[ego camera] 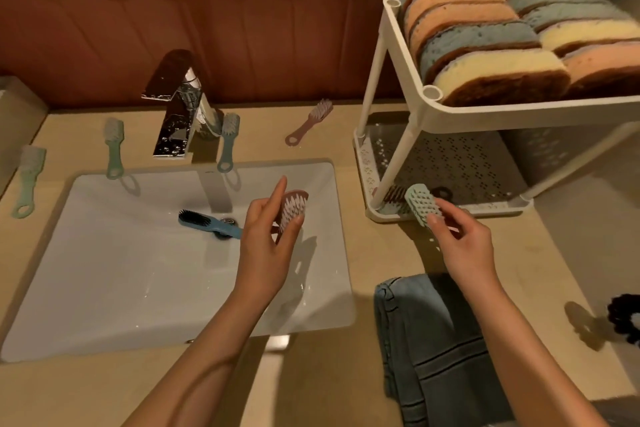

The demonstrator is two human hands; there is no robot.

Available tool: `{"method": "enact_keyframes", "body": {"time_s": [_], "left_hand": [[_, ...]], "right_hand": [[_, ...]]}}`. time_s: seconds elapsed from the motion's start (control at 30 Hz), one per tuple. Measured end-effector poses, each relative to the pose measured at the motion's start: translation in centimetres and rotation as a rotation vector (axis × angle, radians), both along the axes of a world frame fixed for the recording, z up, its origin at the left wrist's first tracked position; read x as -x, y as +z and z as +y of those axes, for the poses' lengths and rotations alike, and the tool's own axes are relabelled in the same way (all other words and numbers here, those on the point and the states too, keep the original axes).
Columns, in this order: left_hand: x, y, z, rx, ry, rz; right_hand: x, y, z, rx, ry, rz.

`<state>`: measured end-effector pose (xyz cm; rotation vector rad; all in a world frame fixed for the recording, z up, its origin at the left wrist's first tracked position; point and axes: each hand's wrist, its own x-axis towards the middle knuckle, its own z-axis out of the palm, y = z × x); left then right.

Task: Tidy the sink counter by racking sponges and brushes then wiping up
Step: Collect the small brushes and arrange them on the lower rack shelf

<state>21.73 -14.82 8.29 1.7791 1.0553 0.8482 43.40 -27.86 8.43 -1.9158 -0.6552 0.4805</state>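
Just beyond the fingertips of the right hand [464,243] lies the lower rack shelf [450,163], and that hand pinches a mint brush [420,203] by its handle, with the bristled head over the shelf's front rim and the long axis running from palm toward shelf. Left of it, over the sink [138,270], the left hand [268,243] grips a pink brush [292,210] between thumb and curled fingers, index finger straight. I judge the right hand the nearer, needing only a short push forward.
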Motion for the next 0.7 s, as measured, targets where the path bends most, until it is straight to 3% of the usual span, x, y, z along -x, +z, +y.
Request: {"method": "enact_keyframes", "body": {"time_s": [0.27,0.47,0.7], "left_hand": [[-1.7,0.7,-0.3,0.186,0.193,-0.145],[-1.9,0.2,-1.1,0.528,0.373,-0.345],[-2.2,0.2,-1.8,0.683,0.391,-0.411]], "right_hand": [[-5.4,-1.1,3.1,0.173,0.065,-0.136],[-7.8,-0.9,6.6,0.293,0.223,-0.268],[-8.7,-1.9,10.2,0.429,0.404,-0.344]]}}
